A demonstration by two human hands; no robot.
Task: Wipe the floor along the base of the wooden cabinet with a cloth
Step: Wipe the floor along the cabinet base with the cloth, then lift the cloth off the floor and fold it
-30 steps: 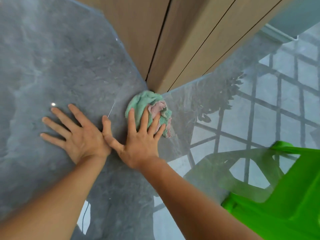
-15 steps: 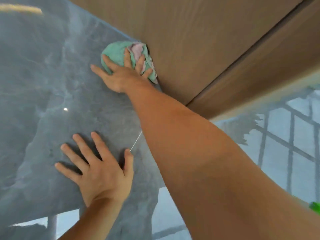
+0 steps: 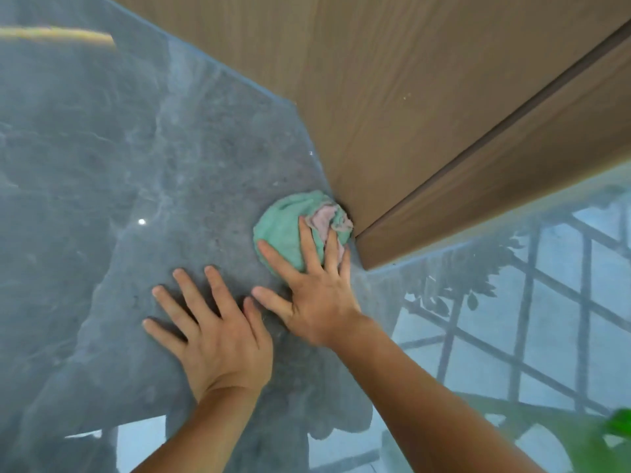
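A bunched green and pink cloth (image 3: 285, 230) lies on the glossy grey floor (image 3: 119, 206), pressed against the corner of the wooden cabinet (image 3: 409, 97). My right hand (image 3: 314, 291) lies flat on the cloth, fingers spread over it and pressing it down. My left hand (image 3: 211, 332) rests palm down on the floor just left of the right hand, fingers apart, holding nothing. The two thumbs almost touch.
The cabinet base runs up-left from the corner and off to the right. The shiny floor on the right mirrors a window grid and foliage (image 3: 512, 302). A blurred green object (image 3: 618, 428) shows at the lower right edge.
My right hand has dragged the cloth back along the cabinet base from the far stretch to the corner, close to my left hand. The left hand has stayed planted on the floor.
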